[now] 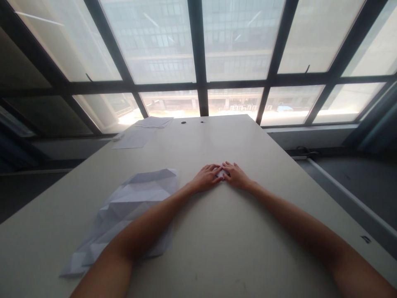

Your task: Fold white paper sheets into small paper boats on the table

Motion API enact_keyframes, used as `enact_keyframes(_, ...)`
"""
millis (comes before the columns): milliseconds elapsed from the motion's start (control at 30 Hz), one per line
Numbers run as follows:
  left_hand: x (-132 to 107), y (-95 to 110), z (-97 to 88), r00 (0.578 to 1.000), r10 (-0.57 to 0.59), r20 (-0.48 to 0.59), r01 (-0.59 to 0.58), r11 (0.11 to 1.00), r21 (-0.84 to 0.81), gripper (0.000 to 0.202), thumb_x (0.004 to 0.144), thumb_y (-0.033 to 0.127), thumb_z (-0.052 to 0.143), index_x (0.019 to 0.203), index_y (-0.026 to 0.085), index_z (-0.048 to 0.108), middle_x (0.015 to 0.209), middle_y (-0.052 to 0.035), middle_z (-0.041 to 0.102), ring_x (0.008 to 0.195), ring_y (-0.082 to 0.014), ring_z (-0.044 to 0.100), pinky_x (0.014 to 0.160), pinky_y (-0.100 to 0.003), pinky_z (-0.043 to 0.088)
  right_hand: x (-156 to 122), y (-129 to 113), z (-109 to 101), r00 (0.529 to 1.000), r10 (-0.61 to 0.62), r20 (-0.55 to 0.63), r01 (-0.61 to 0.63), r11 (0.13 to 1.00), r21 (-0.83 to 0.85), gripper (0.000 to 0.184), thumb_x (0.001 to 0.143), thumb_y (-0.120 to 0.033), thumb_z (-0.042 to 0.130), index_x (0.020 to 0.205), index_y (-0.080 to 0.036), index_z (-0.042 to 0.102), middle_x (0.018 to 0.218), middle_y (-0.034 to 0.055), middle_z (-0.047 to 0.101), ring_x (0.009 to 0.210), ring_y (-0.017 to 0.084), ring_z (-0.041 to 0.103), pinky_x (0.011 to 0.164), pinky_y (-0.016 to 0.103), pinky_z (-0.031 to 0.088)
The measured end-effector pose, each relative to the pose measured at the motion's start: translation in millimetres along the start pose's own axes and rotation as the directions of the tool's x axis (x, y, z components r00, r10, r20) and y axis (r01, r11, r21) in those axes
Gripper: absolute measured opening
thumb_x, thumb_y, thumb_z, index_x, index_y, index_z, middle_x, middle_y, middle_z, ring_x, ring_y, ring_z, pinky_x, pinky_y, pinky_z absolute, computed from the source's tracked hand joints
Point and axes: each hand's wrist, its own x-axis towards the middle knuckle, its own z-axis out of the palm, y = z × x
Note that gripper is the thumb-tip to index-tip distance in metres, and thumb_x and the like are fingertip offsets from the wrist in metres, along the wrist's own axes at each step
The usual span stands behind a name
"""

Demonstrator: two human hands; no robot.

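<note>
Your left hand (205, 178) and right hand (237, 175) lie low with fingers nearly together, their fingertips closed on a small folded white paper (221, 174) on the pale surface (217, 236), a creased paper sheet (124, 211) lying off to your left.

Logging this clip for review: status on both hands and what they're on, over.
Left hand and right hand touching small folded white paper. Large creased paper sheet beside left forearm.

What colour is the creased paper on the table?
The creased paper is white with grey fold shadows, shown best in the head view.
</note>
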Motion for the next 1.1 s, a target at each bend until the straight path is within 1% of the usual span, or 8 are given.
enact_keyframes(133,-0.3,-0.5,-0.2,0.999,-0.014,-0.050,0.013,1.000,-0.023,0.042,0.101,0.044,0.044,0.140,0.031,0.054,0.134,-0.0064,0.058,0.125,-0.0221,0.053,0.113,-0.037,0.035,0.1,-0.3,0.4,0.996,-0.063,-0.062,0.066,0.997,0.046,0.037,0.092,-0.025,0.057,0.128,-0.022,0.064,0.140,0.0116,0.060,0.141,0.024,0.042,0.120,0.050,0.022)
enact_keyframes(267,-0.6,-3.4,5.4,0.998,-0.022,-0.051,0.021,1.000,-0.008,0.047,0.100,0.045,0.047,0.145,0.030,0.049,0.145,-0.0070,0.051,0.134,-0.0230,0.046,0.117,-0.039,0.030,0.1,0.5,2.3,0.995,-0.066,-0.081,0.073,0.994,0.084,0.038,0.089,-0.025,0.062,0.127,-0.024,0.064,0.137,0.0097,0.062,0.141,0.024,0.043,0.119,0.051,0.025)
enact_keyframes(367,-0.7,-4.5,7.3,0.999,-0.043,0.011,0.044,0.999,-0.023,0.056,0.101,0.050,0.041,0.153,0.028,0.037,0.157,-0.0073,0.040,0.145,-0.0245,0.034,0.120,-0.043,0.023,-0.5,0.0,1.4,0.998,-0.061,-0.030,0.063,0.996,0.066,0.043,0.091,-0.026,0.059,0.134,-0.026,0.059,0.145,0.0086,0.055,0.144,0.025,0.038,0.118,0.052,0.024)
enact_keyframes(433,-0.8,-3.9,6.9,0.996,-0.081,0.047,0.082,0.996,-0.026,0.063,0.101,0.054,0.038,0.156,0.027,0.028,0.160,-0.0077,0.034,0.148,-0.0259,0.028,0.121,-0.045,0.019,-1.3,-1.0,0.1,0.997,-0.072,0.010,0.072,0.997,0.037,0.049,0.094,-0.028,0.054,0.143,-0.026,0.051,0.152,0.0091,0.047,0.146,0.025,0.034,0.119,0.053,0.022)
enact_keyframes(533,-0.6,-2.0,5.4,0.992,-0.104,0.069,0.106,0.994,-0.021,0.067,0.100,0.056,0.036,0.158,0.023,0.025,0.161,-0.0092,0.030,0.149,-0.0266,0.026,0.121,-0.044,0.017,-2.5,-2.8,-1.1,0.996,-0.069,0.053,0.070,0.998,-0.005,0.055,0.098,-0.033,0.045,0.152,-0.022,0.039,0.158,0.0114,0.037,0.149,0.026,0.027,0.120,0.054,0.018)
enact_keyframes(667,1.4,-1.6,4.6,0.992,-0.117,0.058,0.118,0.993,-0.024,0.066,0.100,0.055,0.039,0.155,0.018,0.032,0.158,-0.0121,0.036,0.148,-0.0274,0.030,0.120,-0.045,0.021,-2.7,-4.1,-0.7,0.997,-0.032,0.071,0.034,0.999,-0.023,0.057,0.101,-0.037,0.040,0.154,-0.020,0.035,0.159,0.0113,0.033,0.150,0.027,0.023,0.121,0.053,0.015)
enact_keyframes(900,4.8,-5.7,4.7,0.996,-0.072,-0.045,0.069,0.995,-0.066,0.057,0.096,0.050,0.053,0.146,0.023,0.049,0.149,-0.0090,0.051,0.139,-0.0254,0.045,0.118,-0.040,0.031,-1.8,-4.1,-0.2,0.998,-0.011,0.061,0.012,1.000,-0.008,0.054,0.100,-0.036,0.043,0.152,-0.022,0.039,0.158,0.0105,0.036,0.149,0.027,0.027,0.120,0.054,0.018)
enact_keyframes(1100,5.5,-10.8,8.2,0.995,-0.036,-0.093,0.030,0.997,-0.070,0.043,0.096,0.026,0.051,0.139,0.025,0.057,0.142,-0.0032,0.058,0.136,-0.0207,0.049,0.117,-0.037,0.034,0.4,-0.8,3.9,0.999,0.004,0.033,-0.004,1.000,-0.004,0.047,0.101,-0.027,0.042,0.148,-0.024,0.046,0.155,0.0089,0.042,0.147,0.024,0.032,0.119,0.052,0.019)
